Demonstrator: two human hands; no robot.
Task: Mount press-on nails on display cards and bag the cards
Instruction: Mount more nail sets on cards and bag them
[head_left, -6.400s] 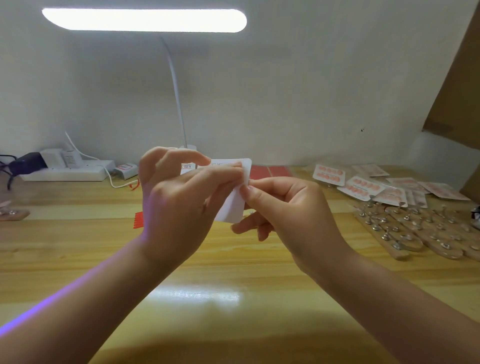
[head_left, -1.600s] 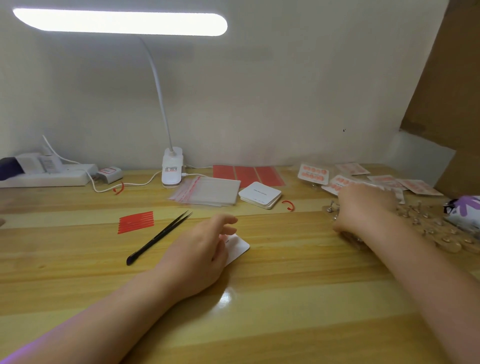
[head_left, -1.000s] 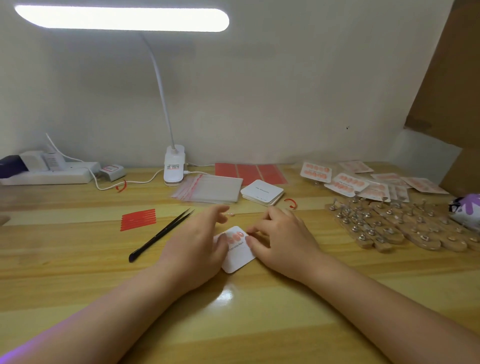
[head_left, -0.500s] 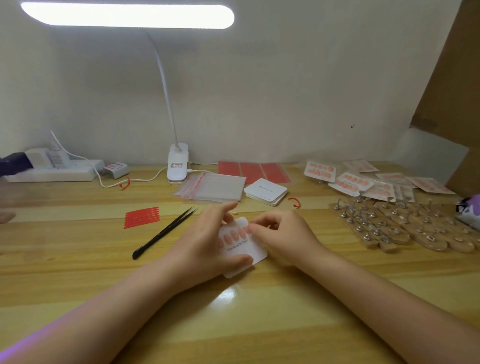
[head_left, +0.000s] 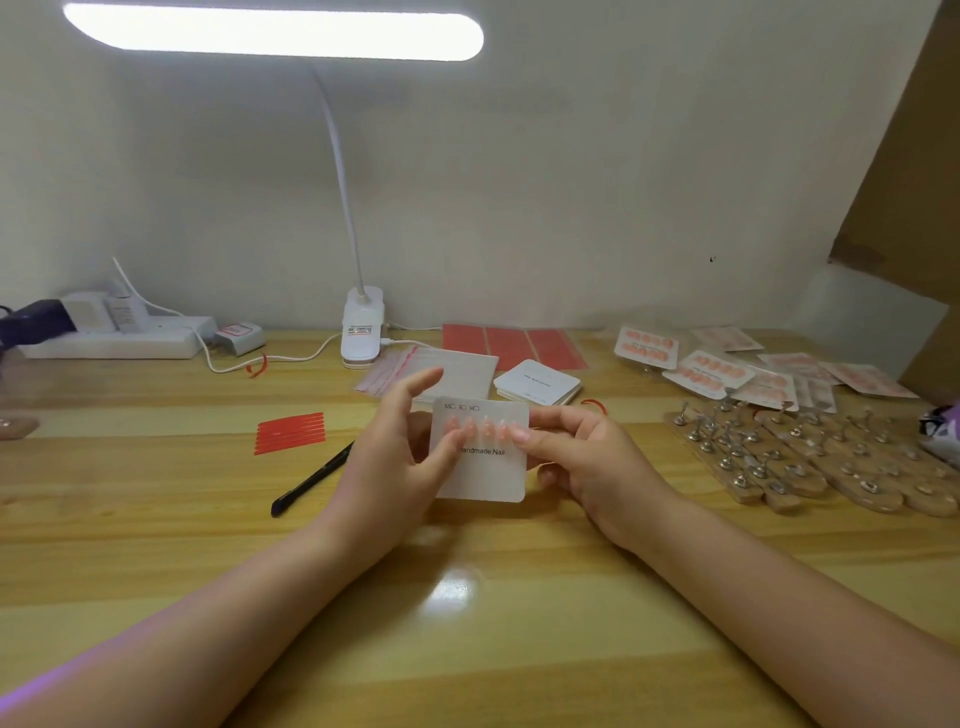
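A white display card (head_left: 485, 470) printed "Handmade Nail" is lifted above the wooden table, its face toward me. One row of pink press-on nails (head_left: 480, 428) sits on its upper half. My left hand (head_left: 400, 462) holds the card's left edge, thumb on the front, index finger stretched up. My right hand (head_left: 587, 457) grips the right edge, thumb tip pressing on the rightmost nail. A stack of clear bags (head_left: 431, 371) and a stack of blank cards (head_left: 537, 387) lie just behind.
Black tweezers (head_left: 311, 478) and red adhesive strips (head_left: 290, 432) lie to the left. Wooden nail stands with metal pegs (head_left: 810, 460) and bagged finished cards (head_left: 727, 366) fill the right. A clip lamp (head_left: 362, 332), red sheets (head_left: 511, 345) and a power strip (head_left: 114, 335) line the wall.
The card went from lying on the table to being lifted and turned upright in both hands. My right hand came back from the stands and pressed a nail into the row.
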